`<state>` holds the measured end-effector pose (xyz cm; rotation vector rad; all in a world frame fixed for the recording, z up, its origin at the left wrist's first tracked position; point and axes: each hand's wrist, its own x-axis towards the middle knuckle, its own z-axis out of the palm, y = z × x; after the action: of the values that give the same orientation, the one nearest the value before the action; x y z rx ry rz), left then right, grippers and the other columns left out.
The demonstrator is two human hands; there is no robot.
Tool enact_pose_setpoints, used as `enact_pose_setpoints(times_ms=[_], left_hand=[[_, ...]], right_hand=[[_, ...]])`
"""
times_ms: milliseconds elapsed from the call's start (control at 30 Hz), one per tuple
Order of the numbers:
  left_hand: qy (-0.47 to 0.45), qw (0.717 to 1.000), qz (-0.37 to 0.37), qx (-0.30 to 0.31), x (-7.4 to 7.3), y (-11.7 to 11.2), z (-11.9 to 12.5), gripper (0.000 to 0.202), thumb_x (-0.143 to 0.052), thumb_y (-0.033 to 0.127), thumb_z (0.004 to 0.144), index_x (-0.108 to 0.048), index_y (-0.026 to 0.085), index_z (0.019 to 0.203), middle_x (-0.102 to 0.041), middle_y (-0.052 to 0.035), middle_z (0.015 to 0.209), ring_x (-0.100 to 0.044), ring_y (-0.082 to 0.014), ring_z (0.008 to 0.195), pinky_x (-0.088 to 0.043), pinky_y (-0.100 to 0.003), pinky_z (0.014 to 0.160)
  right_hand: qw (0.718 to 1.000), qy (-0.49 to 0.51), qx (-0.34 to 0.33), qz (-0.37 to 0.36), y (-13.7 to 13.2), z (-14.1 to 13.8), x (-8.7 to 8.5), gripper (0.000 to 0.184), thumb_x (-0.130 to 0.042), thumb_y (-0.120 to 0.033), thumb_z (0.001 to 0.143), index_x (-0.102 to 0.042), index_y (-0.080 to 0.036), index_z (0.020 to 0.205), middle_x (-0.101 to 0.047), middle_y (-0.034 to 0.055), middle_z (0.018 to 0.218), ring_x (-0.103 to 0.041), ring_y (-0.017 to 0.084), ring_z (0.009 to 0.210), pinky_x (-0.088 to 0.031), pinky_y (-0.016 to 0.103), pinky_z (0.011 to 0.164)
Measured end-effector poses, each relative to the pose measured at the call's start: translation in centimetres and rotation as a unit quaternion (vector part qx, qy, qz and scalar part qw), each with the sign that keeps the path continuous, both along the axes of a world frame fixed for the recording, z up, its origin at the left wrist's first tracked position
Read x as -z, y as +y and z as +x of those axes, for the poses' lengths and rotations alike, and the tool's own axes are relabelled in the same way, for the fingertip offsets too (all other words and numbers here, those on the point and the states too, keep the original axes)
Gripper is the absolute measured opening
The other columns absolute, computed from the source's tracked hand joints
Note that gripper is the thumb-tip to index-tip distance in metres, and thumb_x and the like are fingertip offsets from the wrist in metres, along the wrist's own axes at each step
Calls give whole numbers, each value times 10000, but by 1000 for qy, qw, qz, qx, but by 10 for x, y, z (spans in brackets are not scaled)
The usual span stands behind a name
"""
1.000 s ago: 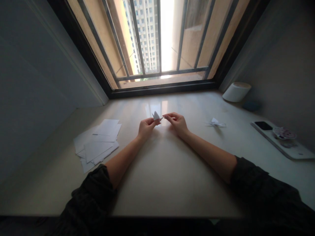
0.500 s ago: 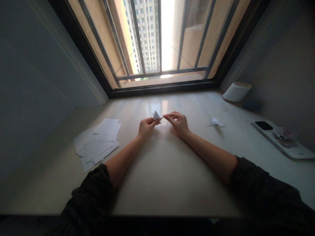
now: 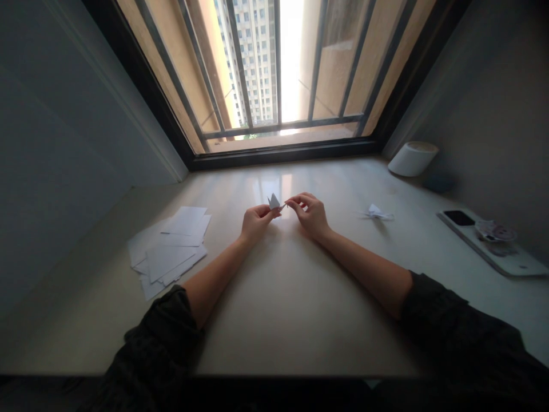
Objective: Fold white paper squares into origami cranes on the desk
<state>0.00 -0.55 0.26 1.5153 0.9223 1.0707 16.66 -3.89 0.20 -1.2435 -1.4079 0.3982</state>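
Observation:
A small white origami crane (image 3: 274, 201) is pinched between the thumb and fingers of my left hand (image 3: 256, 221), with its folded points standing up above them. My right hand (image 3: 312, 214) faces it from the right. Its thumb and forefinger close on the tip of a thin paper point that sticks out from the crane. Off to the right, a second folded paper crane (image 3: 376, 212) rests on the pale sill with its wings spread.
Loose white paper sheets (image 3: 175, 254) lie overlapping left of my left forearm. To the far right is a white phone (image 3: 510, 257) with a round grip on it. A white cylinder (image 3: 413, 159) stands near the barred window, beside a dark blue object (image 3: 439, 182).
The crane in my left hand has shifted very slightly to the right. My right fingers remain at its thin point, moved only a little.

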Motion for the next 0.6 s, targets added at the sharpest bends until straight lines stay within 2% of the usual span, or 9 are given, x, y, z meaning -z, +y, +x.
enact_pose_setpoints(times_ms=[333, 433, 600], left_hand=[[7, 1000, 4, 3, 6, 3, -2, 333, -730, 475, 692, -724, 150, 762, -730, -65, 770, -672, -188, 733, -469, -267, 673], [13, 1000, 2, 0, 4, 2, -1, 334, -732, 480, 687, -724, 152, 747, -729, -63, 755, -668, -182, 712, -459, -261, 652], [22, 1000, 10, -3, 2, 1, 0, 351, -728, 495, 684, -715, 147, 720, -723, -68, 732, -669, -187, 704, -460, -261, 640]], right_hand=[[995, 73, -19, -68, 5, 1, 5, 326, -657, -513, 753, -725, -194, 765, -703, 48, 820, -623, 175, 747, -461, 290, 639], [999, 27, -2, -44, 3, 1, 4, 309, -632, -497, 789, -714, -203, 744, -692, 44, 787, -604, 179, 742, -461, 305, 660], [992, -123, 34, 15, -2, 2, -2, 275, -557, -423, 876, -687, -210, 761, -672, 53, 795, -572, 204, 806, -443, 340, 751]])
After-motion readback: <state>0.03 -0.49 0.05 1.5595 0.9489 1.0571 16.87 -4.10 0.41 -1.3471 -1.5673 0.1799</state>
